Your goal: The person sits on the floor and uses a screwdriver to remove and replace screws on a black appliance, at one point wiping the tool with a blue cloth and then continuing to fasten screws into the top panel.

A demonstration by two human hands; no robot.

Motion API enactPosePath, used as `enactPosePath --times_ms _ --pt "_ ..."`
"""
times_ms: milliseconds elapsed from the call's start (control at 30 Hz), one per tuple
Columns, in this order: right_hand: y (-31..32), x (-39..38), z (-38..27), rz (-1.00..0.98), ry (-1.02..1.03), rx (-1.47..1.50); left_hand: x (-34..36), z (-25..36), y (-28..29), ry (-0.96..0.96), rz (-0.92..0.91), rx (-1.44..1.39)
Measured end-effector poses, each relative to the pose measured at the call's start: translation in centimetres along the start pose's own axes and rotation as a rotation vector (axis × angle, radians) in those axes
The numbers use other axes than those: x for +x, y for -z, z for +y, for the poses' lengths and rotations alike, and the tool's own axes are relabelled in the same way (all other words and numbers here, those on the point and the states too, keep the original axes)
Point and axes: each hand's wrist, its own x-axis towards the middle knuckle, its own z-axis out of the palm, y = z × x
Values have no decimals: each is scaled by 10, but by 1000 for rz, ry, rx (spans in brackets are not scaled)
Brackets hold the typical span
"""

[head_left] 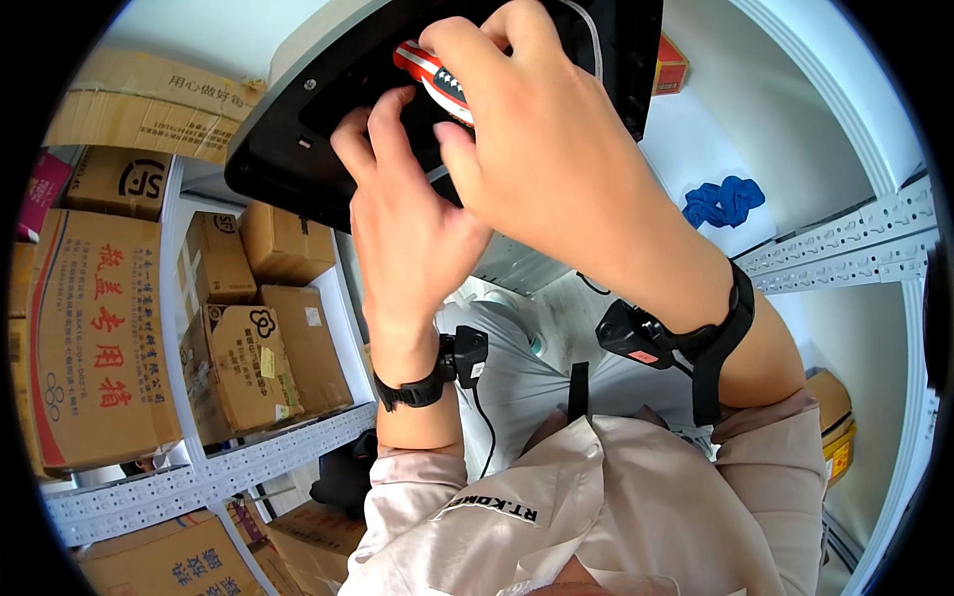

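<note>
Pale pink sleeves and black wrist straps (417, 389) carrying small black devices frame the near view as two bare hands work overhead. The left hand (407, 223) presses its curled fingers against the underside of a large, flat black plastic panel (298, 129) with rounded corners, holding nothing that shows. The right hand (542, 149) closes narrowly around a small red, white and dark striped oval object (442, 77), pinched between thumb and fingers right at a recess in the panel; most of it is hidden by the hand. It appears light, smooth and rigid, likely slippery at its rounded ends, so a grip across its middle seems safest. The panel looks stiff and bulky, best steadied by its thick rim. Beyond, brown cardboard boxes (99, 338) fill white perforated metal shelving (199, 477) on the left, and a crumpled blue cloth (723, 201) lies on a white surface to the right.
</note>
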Motion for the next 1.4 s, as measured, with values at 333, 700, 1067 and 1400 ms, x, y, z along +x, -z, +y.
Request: enactPosePath --times_ms 333,700,1067,1400 --pt "-34 0 21 229 84 -264 8 -7 -2 -90 0 31" --pt "-28 -3 8 201 -9 -336 5 -13 -3 -78 -80 121" --pt "-29 1 12 88 -37 -179 5 -11 -4 -109 -40 45" --pt "-30 4 4 33 -182 -8 4 -11 -4 -146 -47 116"
